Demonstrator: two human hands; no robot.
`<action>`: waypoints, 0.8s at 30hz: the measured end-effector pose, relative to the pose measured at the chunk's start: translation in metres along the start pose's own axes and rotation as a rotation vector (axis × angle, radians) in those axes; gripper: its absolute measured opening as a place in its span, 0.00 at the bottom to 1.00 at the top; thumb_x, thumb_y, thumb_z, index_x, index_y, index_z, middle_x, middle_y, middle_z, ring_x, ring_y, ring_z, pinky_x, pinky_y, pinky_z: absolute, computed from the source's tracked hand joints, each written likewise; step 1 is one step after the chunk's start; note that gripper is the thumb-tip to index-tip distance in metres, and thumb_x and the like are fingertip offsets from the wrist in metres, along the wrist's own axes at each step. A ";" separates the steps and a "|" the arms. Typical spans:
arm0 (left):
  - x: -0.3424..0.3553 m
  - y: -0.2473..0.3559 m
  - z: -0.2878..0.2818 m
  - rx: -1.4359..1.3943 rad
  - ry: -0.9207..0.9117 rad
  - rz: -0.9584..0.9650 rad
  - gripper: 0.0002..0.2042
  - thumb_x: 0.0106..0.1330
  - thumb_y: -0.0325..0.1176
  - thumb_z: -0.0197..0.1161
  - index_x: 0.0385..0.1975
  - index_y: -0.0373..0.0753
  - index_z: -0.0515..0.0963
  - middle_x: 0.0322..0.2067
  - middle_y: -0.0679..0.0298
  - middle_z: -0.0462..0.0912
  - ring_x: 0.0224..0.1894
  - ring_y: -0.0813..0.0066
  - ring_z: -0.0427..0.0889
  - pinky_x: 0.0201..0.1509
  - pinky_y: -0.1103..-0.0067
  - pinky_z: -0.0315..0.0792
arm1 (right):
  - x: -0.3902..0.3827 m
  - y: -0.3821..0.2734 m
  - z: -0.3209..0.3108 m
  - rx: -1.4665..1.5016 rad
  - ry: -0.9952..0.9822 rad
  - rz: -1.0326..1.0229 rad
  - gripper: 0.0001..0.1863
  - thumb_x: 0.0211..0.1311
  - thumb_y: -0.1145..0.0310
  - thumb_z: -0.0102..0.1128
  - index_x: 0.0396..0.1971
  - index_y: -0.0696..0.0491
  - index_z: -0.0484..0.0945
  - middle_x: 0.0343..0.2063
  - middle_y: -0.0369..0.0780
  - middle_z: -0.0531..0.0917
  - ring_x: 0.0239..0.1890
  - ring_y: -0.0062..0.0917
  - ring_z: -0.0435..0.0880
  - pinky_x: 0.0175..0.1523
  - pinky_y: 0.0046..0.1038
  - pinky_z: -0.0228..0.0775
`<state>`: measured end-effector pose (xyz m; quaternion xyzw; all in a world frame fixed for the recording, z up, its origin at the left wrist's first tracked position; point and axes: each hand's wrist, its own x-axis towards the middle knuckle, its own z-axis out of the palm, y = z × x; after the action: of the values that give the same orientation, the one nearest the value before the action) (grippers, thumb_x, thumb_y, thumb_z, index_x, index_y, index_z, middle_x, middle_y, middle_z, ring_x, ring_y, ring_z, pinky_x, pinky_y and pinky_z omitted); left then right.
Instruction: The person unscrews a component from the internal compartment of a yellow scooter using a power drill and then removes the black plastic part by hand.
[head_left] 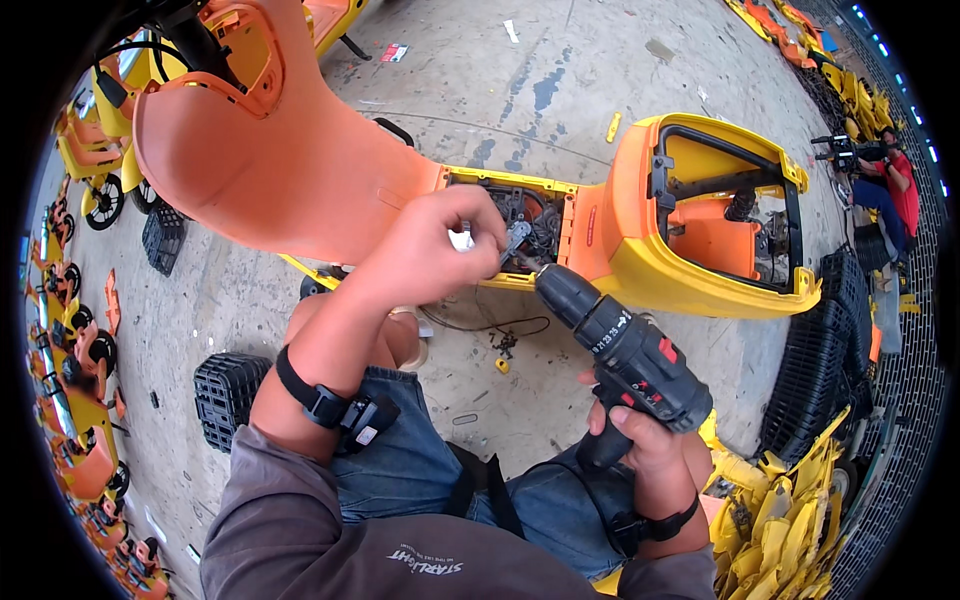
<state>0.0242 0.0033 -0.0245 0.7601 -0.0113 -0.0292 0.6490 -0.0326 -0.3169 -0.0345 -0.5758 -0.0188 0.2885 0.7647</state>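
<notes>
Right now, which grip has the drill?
The right grip, closed around the black drill driver. The left grip has no drill; it curls near the open compartment of the scooter body.

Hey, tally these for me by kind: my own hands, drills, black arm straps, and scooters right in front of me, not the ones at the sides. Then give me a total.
Hands: 2, left hand and right hand
Drill: 1
Arm straps: 2, one on each arm
Scooter: 1
Total: 6
</notes>
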 end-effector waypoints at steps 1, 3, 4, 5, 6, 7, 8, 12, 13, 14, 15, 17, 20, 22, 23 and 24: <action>0.000 0.000 -0.005 -0.093 0.003 -0.096 0.05 0.58 0.22 0.55 0.29 0.33 0.78 0.27 0.70 0.77 0.32 0.83 0.76 0.38 0.81 0.71 | -0.001 0.001 0.000 -0.064 0.023 -0.029 0.34 0.52 0.73 0.60 0.62 0.60 0.65 0.50 0.53 0.79 0.28 0.26 0.82 0.35 0.26 0.76; 0.003 -0.004 -0.013 -0.077 0.010 -0.006 0.06 0.63 0.23 0.54 0.32 0.34 0.79 0.29 0.71 0.78 0.33 0.86 0.74 0.38 0.83 0.70 | 0.004 -0.001 -0.009 0.034 0.020 -0.039 0.35 0.51 0.73 0.60 0.62 0.60 0.65 0.50 0.54 0.79 0.28 0.27 0.82 0.35 0.27 0.76; 0.002 -0.004 -0.013 -0.023 0.007 -0.023 0.05 0.64 0.24 0.55 0.32 0.34 0.80 0.30 0.71 0.78 0.34 0.86 0.74 0.39 0.83 0.69 | 0.006 -0.002 -0.012 0.083 0.018 -0.044 0.35 0.50 0.73 0.60 0.63 0.60 0.65 0.50 0.54 0.79 0.28 0.27 0.82 0.36 0.27 0.76; 0.002 -0.002 -0.009 0.024 0.005 -0.037 0.05 0.65 0.24 0.56 0.33 0.34 0.80 0.31 0.70 0.79 0.34 0.87 0.73 0.39 0.83 0.69 | 0.008 -0.002 -0.013 0.116 0.025 -0.057 0.36 0.50 0.72 0.60 0.63 0.60 0.64 0.50 0.54 0.79 0.28 0.27 0.82 0.36 0.28 0.76; 0.001 -0.002 -0.006 0.026 -0.052 -0.083 0.06 0.68 0.28 0.59 0.38 0.34 0.81 0.34 0.70 0.81 0.35 0.86 0.73 0.40 0.84 0.68 | 0.010 -0.003 -0.014 0.149 0.031 -0.070 0.36 0.50 0.72 0.60 0.63 0.60 0.64 0.50 0.55 0.78 0.28 0.28 0.82 0.36 0.28 0.76; 0.001 -0.001 -0.003 0.049 -0.077 -0.051 0.07 0.68 0.29 0.59 0.40 0.34 0.82 0.34 0.70 0.81 0.35 0.86 0.73 0.40 0.84 0.68 | 0.011 -0.002 -0.015 0.181 0.036 -0.083 0.36 0.49 0.72 0.61 0.63 0.61 0.64 0.49 0.55 0.78 0.28 0.28 0.82 0.36 0.28 0.76; 0.000 0.000 -0.001 0.077 -0.099 -0.023 0.08 0.68 0.30 0.60 0.42 0.34 0.82 0.35 0.70 0.81 0.35 0.86 0.74 0.40 0.83 0.68 | 0.011 0.002 -0.019 0.181 0.017 -0.077 0.38 0.48 0.72 0.62 0.63 0.61 0.63 0.50 0.55 0.78 0.28 0.30 0.82 0.36 0.28 0.76; 0.004 -0.001 0.010 0.072 -0.124 0.061 0.12 0.67 0.33 0.63 0.47 0.37 0.82 0.38 0.67 0.81 0.37 0.81 0.76 0.41 0.81 0.69 | 0.004 0.001 -0.024 0.290 -0.101 0.018 0.39 0.47 0.73 0.64 0.63 0.61 0.62 0.51 0.55 0.78 0.29 0.32 0.83 0.36 0.28 0.76; 0.004 -0.002 0.011 0.067 -0.124 0.083 0.12 0.66 0.33 0.63 0.47 0.38 0.82 0.39 0.66 0.82 0.38 0.80 0.77 0.42 0.80 0.70 | 0.002 0.000 -0.022 0.276 -0.113 0.022 0.39 0.47 0.72 0.64 0.63 0.61 0.62 0.51 0.55 0.77 0.30 0.32 0.83 0.36 0.28 0.76; 0.003 -0.001 0.010 0.065 -0.149 0.112 0.12 0.67 0.32 0.63 0.47 0.37 0.82 0.38 0.66 0.82 0.38 0.80 0.77 0.42 0.81 0.70 | 0.001 0.000 -0.022 0.262 -0.128 0.027 0.39 0.48 0.72 0.65 0.63 0.61 0.62 0.52 0.55 0.77 0.30 0.32 0.83 0.36 0.27 0.76; 0.003 0.001 0.008 0.062 -0.174 0.141 0.12 0.67 0.32 0.63 0.47 0.36 0.82 0.37 0.67 0.81 0.38 0.80 0.77 0.41 0.81 0.69 | 0.001 -0.001 -0.022 0.248 -0.143 0.033 0.39 0.48 0.72 0.65 0.63 0.61 0.61 0.52 0.56 0.77 0.30 0.32 0.83 0.36 0.27 0.76; 0.002 0.000 0.005 0.057 -0.213 0.201 0.11 0.67 0.31 0.63 0.46 0.35 0.82 0.36 0.66 0.81 0.37 0.80 0.77 0.41 0.82 0.69 | 0.003 -0.004 -0.018 0.247 -0.160 0.024 0.39 0.49 0.71 0.66 0.63 0.62 0.62 0.51 0.56 0.78 0.30 0.32 0.84 0.36 0.27 0.76; 0.001 -0.005 0.003 0.052 -0.231 0.264 0.09 0.66 0.30 0.64 0.44 0.36 0.83 0.35 0.65 0.82 0.36 0.79 0.77 0.39 0.81 0.70 | 0.004 -0.004 -0.015 0.263 -0.156 0.025 0.39 0.48 0.71 0.66 0.62 0.63 0.62 0.51 0.57 0.78 0.29 0.32 0.84 0.37 0.27 0.76; 0.000 -0.004 0.003 0.052 -0.211 0.266 0.08 0.66 0.30 0.65 0.42 0.36 0.84 0.35 0.65 0.82 0.35 0.79 0.78 0.37 0.81 0.70 | 0.005 -0.004 -0.015 0.272 -0.152 0.030 0.39 0.48 0.71 0.66 0.62 0.63 0.62 0.50 0.57 0.79 0.29 0.32 0.84 0.37 0.27 0.76; 0.000 -0.003 0.003 0.055 -0.196 0.265 0.08 0.66 0.30 0.65 0.42 0.36 0.84 0.35 0.65 0.82 0.34 0.79 0.78 0.36 0.81 0.69 | 0.004 -0.004 -0.015 0.276 -0.151 0.033 0.39 0.48 0.71 0.66 0.62 0.63 0.62 0.50 0.57 0.78 0.29 0.31 0.83 0.37 0.27 0.76; 0.000 -0.003 0.003 0.059 -0.181 0.263 0.08 0.65 0.30 0.65 0.41 0.36 0.84 0.35 0.65 0.82 0.34 0.79 0.78 0.36 0.81 0.69 | 0.004 -0.004 -0.015 0.279 -0.151 0.036 0.39 0.48 0.71 0.66 0.62 0.63 0.62 0.50 0.57 0.78 0.29 0.31 0.83 0.37 0.27 0.76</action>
<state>0.0244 0.0009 -0.0275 0.7650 -0.1699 -0.0119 0.6211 -0.0222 -0.3283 -0.0373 -0.4408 -0.0255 0.3446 0.8284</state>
